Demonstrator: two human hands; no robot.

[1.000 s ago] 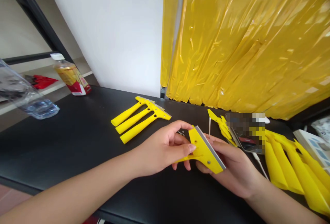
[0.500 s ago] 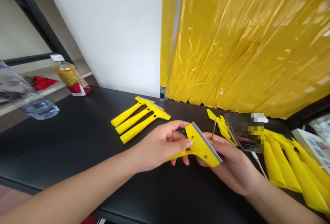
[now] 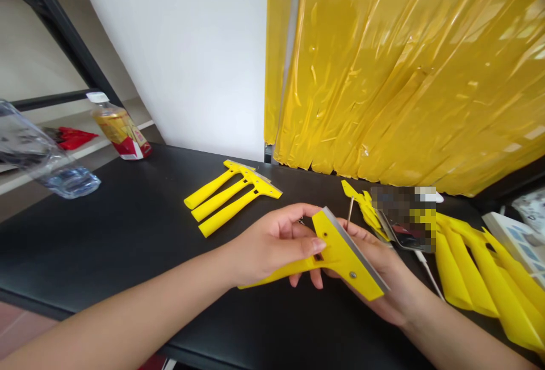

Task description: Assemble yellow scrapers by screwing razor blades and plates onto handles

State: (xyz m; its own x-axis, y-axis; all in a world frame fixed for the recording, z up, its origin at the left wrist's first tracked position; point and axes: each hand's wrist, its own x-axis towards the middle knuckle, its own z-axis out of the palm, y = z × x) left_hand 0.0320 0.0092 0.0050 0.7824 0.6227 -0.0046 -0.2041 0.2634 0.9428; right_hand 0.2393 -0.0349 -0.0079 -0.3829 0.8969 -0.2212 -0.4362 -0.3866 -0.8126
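Observation:
Pinched between the thumb and fingers of my left hand (image 3: 276,245) is a yellow scraper (image 3: 347,262), its head tilted with a metal blade strip along the upper right edge. One screw shows at the lower end of the head, and a dark hole at the upper end. Behind the scraper, my right hand (image 3: 378,262) is closed, partly hidden by it. A thin metal rod (image 3: 349,211) sticks up from the right fingers; its other end is hidden. Three more yellow scrapers (image 3: 227,212) lie overlapping on the black table beyond my left hand.
Yellow scraper handles (image 3: 472,273) are piled at the right. Beside them lies a phone (image 3: 404,228), partly pixelated, with a white cable (image 3: 430,273). A clear bottle (image 3: 72,180) and a labelled drink bottle (image 3: 119,131) stand at the left. Yellow plastic sheeting (image 3: 383,75) hangs behind the table.
The held scraper has shifted right and slightly down, toward the camera, and more of its handle shows. The metal rod has moved slightly left. Both hands keep their holds.

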